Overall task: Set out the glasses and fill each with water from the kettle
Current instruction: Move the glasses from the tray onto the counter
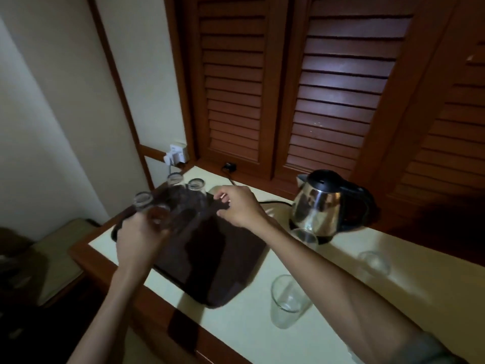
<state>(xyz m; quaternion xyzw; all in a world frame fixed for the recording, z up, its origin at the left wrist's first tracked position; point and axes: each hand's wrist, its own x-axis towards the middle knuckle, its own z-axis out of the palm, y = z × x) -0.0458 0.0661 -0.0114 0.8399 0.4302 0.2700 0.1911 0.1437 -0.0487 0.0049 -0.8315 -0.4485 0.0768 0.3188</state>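
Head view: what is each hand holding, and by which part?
Left hand grips a blurred glass round its side; right hand pinches the tray at its far rim.

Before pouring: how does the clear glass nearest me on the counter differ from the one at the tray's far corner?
The nearest clear glass stands mouth up; the far glass looks inverted. The nearest glass sits on the pale counter, the far glass on the dark tray. Both look empty.
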